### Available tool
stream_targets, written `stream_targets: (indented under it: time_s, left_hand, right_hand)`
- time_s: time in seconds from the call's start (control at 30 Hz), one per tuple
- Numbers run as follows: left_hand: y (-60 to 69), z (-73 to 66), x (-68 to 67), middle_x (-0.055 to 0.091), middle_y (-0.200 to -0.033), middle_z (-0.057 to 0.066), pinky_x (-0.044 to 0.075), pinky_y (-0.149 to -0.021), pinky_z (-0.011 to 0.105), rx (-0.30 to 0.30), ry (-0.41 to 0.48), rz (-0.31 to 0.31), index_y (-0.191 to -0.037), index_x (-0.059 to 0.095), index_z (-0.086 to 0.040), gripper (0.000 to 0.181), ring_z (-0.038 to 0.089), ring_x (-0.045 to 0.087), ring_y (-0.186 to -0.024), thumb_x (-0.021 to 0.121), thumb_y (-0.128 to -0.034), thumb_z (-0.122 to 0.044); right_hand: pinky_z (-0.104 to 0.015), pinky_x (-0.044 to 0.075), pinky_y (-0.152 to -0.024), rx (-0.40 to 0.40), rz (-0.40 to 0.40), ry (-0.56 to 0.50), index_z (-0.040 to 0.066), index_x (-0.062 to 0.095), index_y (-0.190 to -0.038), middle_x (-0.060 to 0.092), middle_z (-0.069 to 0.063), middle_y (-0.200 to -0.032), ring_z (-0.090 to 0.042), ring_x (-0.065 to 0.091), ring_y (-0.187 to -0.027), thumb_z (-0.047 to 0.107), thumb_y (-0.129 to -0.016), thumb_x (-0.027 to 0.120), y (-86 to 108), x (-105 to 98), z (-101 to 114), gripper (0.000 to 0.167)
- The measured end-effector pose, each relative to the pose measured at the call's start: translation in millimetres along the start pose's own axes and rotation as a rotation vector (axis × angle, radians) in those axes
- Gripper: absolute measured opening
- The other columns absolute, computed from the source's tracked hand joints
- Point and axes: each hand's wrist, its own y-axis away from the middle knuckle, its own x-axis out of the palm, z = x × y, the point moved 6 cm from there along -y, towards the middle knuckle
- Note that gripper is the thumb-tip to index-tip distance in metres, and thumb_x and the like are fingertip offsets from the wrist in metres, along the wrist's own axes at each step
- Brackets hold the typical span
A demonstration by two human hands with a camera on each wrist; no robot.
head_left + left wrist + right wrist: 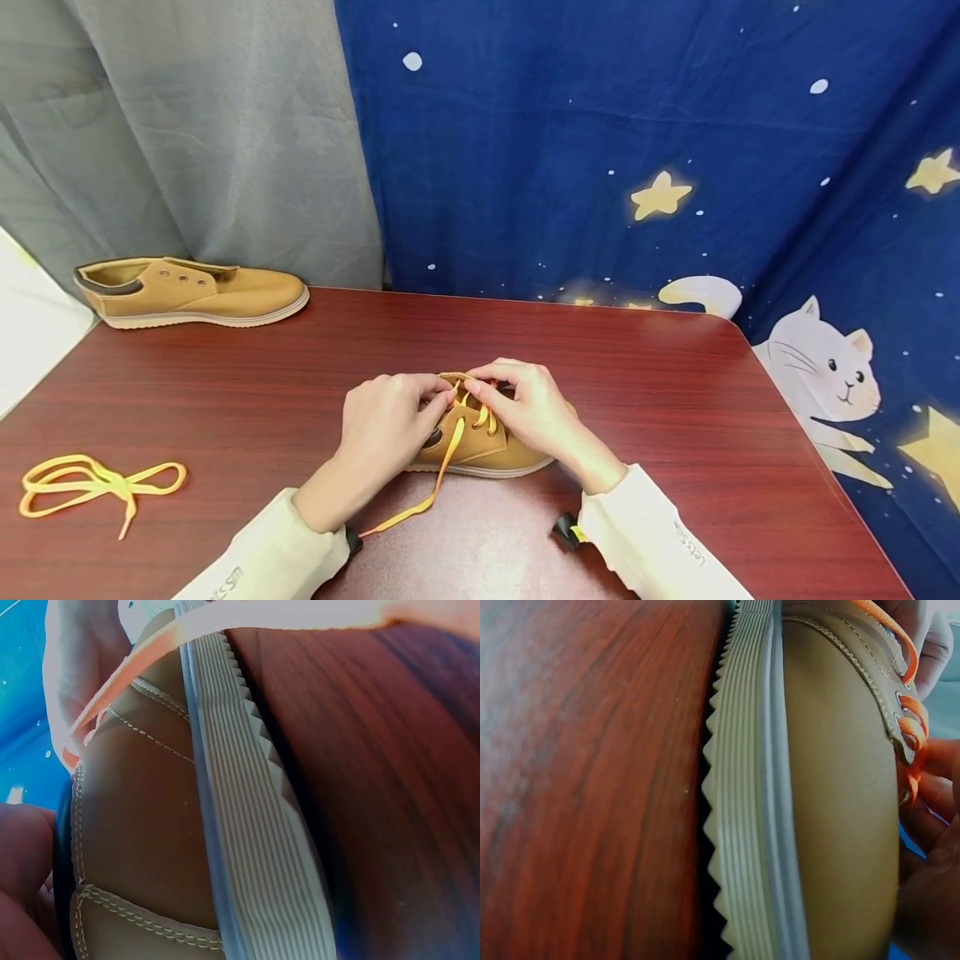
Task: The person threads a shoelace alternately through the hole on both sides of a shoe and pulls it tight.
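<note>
A tan lace-up shoe [517, 458] sits on the table, toe to the right, its orange-yellow shoelace [452, 450] partly threaded through the eyelets. My left hand [390, 417] is at the ankle side, thumb and forefinger pinching the lace near the top of the tongue. From the toe side, my right hand [536, 408] reaches over the laced rows, and its thumb and forefinger pinch at the lace by the far top eyelet. The fingertips of both hands nearly meet. In the right wrist view, orange lace rows [911, 724] cross the eyelets; the exact grips are partly hidden.
A second tan shoe [202, 296], unlaced, stands at the table's back left. A bundled yellow-orange shoelace [105, 483] lies at the left. The reddish-brown table [637, 367] backs onto a grey curtain [255, 142] and a blue starry curtain [540, 167].
</note>
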Motion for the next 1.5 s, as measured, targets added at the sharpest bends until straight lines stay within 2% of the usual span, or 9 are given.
stream_targets:
  time_s: [0.23, 0.43, 0.7, 0.83, 0.97, 1.1, 1.23, 1.4, 1.5]
  left_hand:
    - [-0.3, -0.7, 2.6, 0.07, -0.066, -0.008, 0.032, -0.045, 0.028, -0.013, 0.001, 0.008, -0.093, 0.081, -0.028, 0.008, 0.011, 0.045, -0.049, 0.079, -0.0858, -0.031]
    - [0.5, -1.4, 3.7, 0.069, -0.064, -0.009, 0.031, -0.045, 0.028, -0.025, 0.001, -0.002, -0.093, 0.081, -0.029, 0.008, 0.01, 0.043, -0.048, 0.079, -0.0853, -0.03]
    - [-3.1, 3.9, -6.3, 0.072, -0.072, -0.009, 0.041, -0.049, 0.031, -0.005, 0.073, 0.015, -0.089, 0.08, -0.027, 0.004, 0.013, 0.059, -0.058, 0.08, -0.0848, -0.026]
    - [-8.9, 9.5, -13.6, 0.076, -0.088, -0.006, 0.052, -0.067, 0.036, 0.133, 0.095, -0.017, -0.093, 0.079, -0.022, 0.014, 0.015, 0.067, -0.08, 0.085, -0.0802, -0.02]
    - [-13.0, 12.7, -7.1, 0.078, -0.096, -0.005, 0.056, -0.084, 0.036, 0.245, 0.167, 0.039, -0.098, 0.081, -0.019, 0.015, 0.014, 0.071, -0.093, 0.082, -0.0836, -0.017]
    - [-13.9, 15.1, -0.1, 0.077, -0.091, -0.008, 0.058, -0.079, 0.032, 0.226, 0.25, 0.103, -0.097, 0.081, -0.021, 0.009, 0.009, 0.072, -0.085, 0.077, -0.0889, -0.017]
    - [-14.3, 13.0, 0.0, 0.077, -0.091, -0.009, 0.058, -0.079, 0.032, 0.229, 0.252, 0.098, -0.097, 0.08, -0.021, 0.009, 0.008, 0.071, -0.084, 0.077, -0.0893, -0.019]
    - [-14.9, 12.8, -1.7, 0.077, -0.09, -0.008, 0.058, -0.079, 0.032, 0.23, 0.24, 0.101, -0.097, 0.08, -0.02, 0.009, 0.008, 0.071, -0.084, 0.076, -0.0896, -0.019]
    - [-17.2, 13.6, -4.7, 0.077, -0.092, -0.007, 0.058, -0.08, 0.033, 0.226, 0.242, 0.094, -0.098, 0.08, -0.02, 0.009, 0.009, 0.072, -0.086, 0.076, -0.0894, -0.019]
  right_hand:
    - [-0.024, 0.051, -0.085, 0.193, 0.03, -0.193, 0.014, 0.08, -0.1, 0.076, -0.001, -0.095, -0.009, 0.065, -0.091, 0.027, -0.101, 0.062, -4.4, 5.1, -17.0, 0.023]
    - [-0.023, 0.051, -0.08, 0.323, -0.003, -0.3, 0.016, 0.081, -0.097, 0.078, 0.0, -0.094, -0.009, 0.065, -0.09, 0.029, -0.091, 0.075, -5.4, 10.4, -20.5, 0.016]
    - [-0.024, 0.049, -0.08, 0.372, -0.023, -0.351, 0.009, 0.08, -0.097, 0.077, 0.0, -0.09, -0.01, 0.064, -0.089, 0.028, -0.089, 0.077, -5.1, 15.5, -21.8, 0.021]
    - [-0.025, 0.048, -0.08, 0.385, -0.018, -0.34, 0.009, 0.08, -0.096, 0.074, 0.003, -0.089, -0.011, 0.061, -0.089, 0.029, -0.09, 0.076, -7.9, 17.8, -20.7, 0.021]
    - [-0.024, 0.047, -0.08, 0.39, -0.005, -0.327, 0.011, 0.079, -0.095, 0.073, 0.004, -0.088, -0.011, 0.06, -0.089, 0.031, -0.091, 0.075, -10.0, 18.3, -19.1, 0.021]
    - [-0.025, 0.048, -0.081, 0.382, -0.004, -0.323, 0.008, 0.079, -0.095, 0.074, 0.002, -0.09, -0.012, 0.061, -0.091, 0.031, -0.092, 0.074, -12.3, 16.0, -18.2, 0.024]
    - [-0.023, 0.05, -0.079, 0.389, -0.035, -0.341, 0.006, 0.077, -0.098, 0.074, 0.0, -0.088, -0.011, 0.063, -0.086, 0.029, -0.094, 0.072, -16.0, 12.9, -17.8, 0.024]
    - [-0.021, 0.052, -0.067, 0.433, -0.106, -0.447, 0.001, 0.075, -0.101, 0.072, -0.005, -0.08, -0.011, 0.065, -0.072, 0.026, -0.096, 0.07, -20.4, 10.8, -20.4, 0.026]
    - [-0.021, 0.052, -0.071, 0.434, -0.079, -0.454, 0.002, 0.076, -0.104, 0.075, -0.007, -0.083, -0.011, 0.068, -0.075, 0.031, -0.097, 0.068, -23.2, 10.3, -19.5, 0.031]
